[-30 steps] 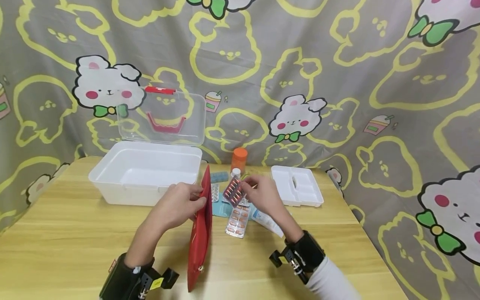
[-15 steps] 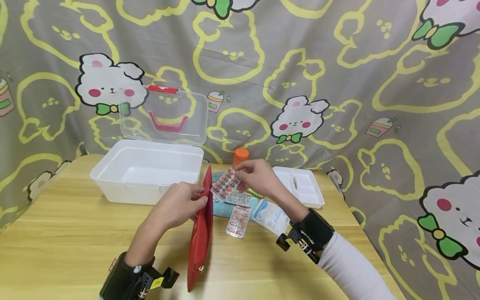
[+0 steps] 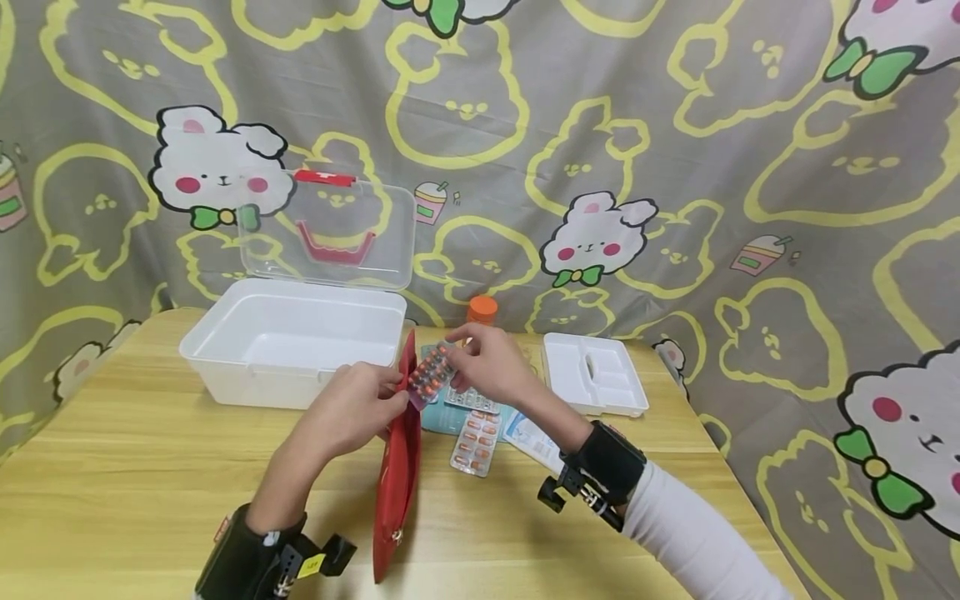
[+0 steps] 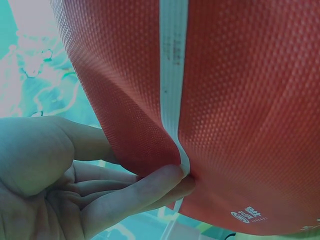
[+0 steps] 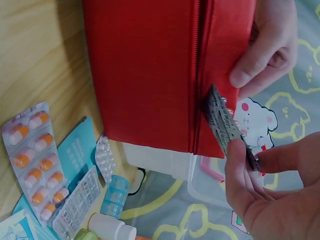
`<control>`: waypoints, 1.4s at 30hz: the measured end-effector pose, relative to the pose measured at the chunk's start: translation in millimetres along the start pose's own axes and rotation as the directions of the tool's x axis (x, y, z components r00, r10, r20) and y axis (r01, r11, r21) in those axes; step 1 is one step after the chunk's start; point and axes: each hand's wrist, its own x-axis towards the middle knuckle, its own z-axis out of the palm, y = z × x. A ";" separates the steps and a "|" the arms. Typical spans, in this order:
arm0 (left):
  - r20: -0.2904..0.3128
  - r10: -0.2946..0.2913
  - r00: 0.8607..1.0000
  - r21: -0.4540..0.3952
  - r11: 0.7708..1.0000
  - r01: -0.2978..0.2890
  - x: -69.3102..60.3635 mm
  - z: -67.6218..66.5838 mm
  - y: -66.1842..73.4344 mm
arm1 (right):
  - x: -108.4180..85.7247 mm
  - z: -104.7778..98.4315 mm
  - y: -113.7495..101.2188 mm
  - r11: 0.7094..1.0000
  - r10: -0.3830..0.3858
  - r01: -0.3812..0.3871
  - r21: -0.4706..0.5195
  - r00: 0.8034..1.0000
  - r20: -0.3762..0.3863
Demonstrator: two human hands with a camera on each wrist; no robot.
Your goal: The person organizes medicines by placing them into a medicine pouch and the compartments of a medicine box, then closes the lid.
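Observation:
A red zip pouch stands on edge above the table, its zipped opening parted. My left hand pinches the pouch's upper edge; the left wrist view shows thumb and fingers on either side of the red fabric, by a white strip. Between my right thumb and fingers I hold a blister pack of capsules. In the right wrist view my right hand holds one end of that pack, while the other end sits in the zip opening. How deep it reaches is hidden.
A white box with its clear lid raised stands back left. Right of the pouch lie an orange-capsule blister pack, a tablet blister pack, a blue packet and a white bottle. An orange-capped bottle and white divided tray are behind.
My right hand has carried the capsule blister pack leftward from the pile to the pouch, turning it over on the way. My left hand still holds the pouch nearly in place.

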 end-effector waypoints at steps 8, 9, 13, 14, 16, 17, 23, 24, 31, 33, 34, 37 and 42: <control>0.005 0.004 1.000 -0.018 1.000 -0.004 -0.6 -0.8 -0.4 | -0.5 -9.0 -2.1 0.996 0.039 -0.050 0.070 0.987 0.153; 0.004 0.010 1.000 -0.017 1.000 -0.010 -0.2 -0.8 -0.4 | -0.1 -9.8 -2.1 0.996 0.037 -0.049 0.076 0.987 0.156; 0.004 0.022 1.000 -0.018 1.000 -0.022 1.6 -1.3 -0.7 | 2.5 -12.3 -3.6 0.996 0.035 -0.045 0.076 0.990 0.136; 0.003 0.023 1.000 -0.016 1.000 -0.023 2.0 -1.4 -0.7 | 3.0 -12.8 -4.1 0.997 0.032 -0.041 0.068 0.991 0.132; 0.006 0.018 1.000 -0.018 1.000 -0.017 2.5 -1.2 -0.6 | 3.7 -13.8 -5.3 0.997 0.033 -0.040 0.059 0.991 0.126; 0.007 0.014 1.000 -0.018 1.000 -0.014 2.5 -1.1 -0.6 | 3.9 -14.2 -5.9 0.998 0.031 -0.038 0.056 0.992 0.124; 0.005 0.002 1.000 -0.023 1.000 -0.002 0.9 -1.0 -1.5 | 6.9 -14.3 -8.2 0.999 0.031 -0.035 0.034 0.994 0.106; 0.005 0.002 1.000 -0.024 1.000 -0.002 0.7 -1.2 -1.8 | 7.8 -14.0 -8.5 0.999 0.032 -0.035 0.023 0.994 0.107; 0.004 -0.004 1.000 -0.030 1.000 0.004 0.1 -3.6 -3.0 | 13.8 -12.3 -15.0 0.996 0.017 -0.008 -0.090 0.996 0.089; -0.002 -0.010 1.000 -0.029 1.000 0.010 -0.1 -4.6 -3.0 | 15.0 -11.9 -17.3 0.993 0.009 0.001 -0.122 0.996 0.086; -0.003 -0.013 1.000 -0.028 1.000 0.013 -0.2 -5.0 -2.9 | 15.3 -11.8 -18.5 0.991 0.008 0.004 -0.134 0.996 0.086; -0.005 -0.015 1.000 -0.027 1.000 0.015 -0.7 -5.6 -2.4 | 15.7 -11.7 -20.1 0.988 0.008 0.007 -0.156 0.996 0.090; -0.003 -0.022 1.000 -0.035 0.999 0.022 -1.5 -5.3 -1.8 | 15.7 -12.8 -21.4 0.988 0.001 0.010 -0.154 0.997 0.076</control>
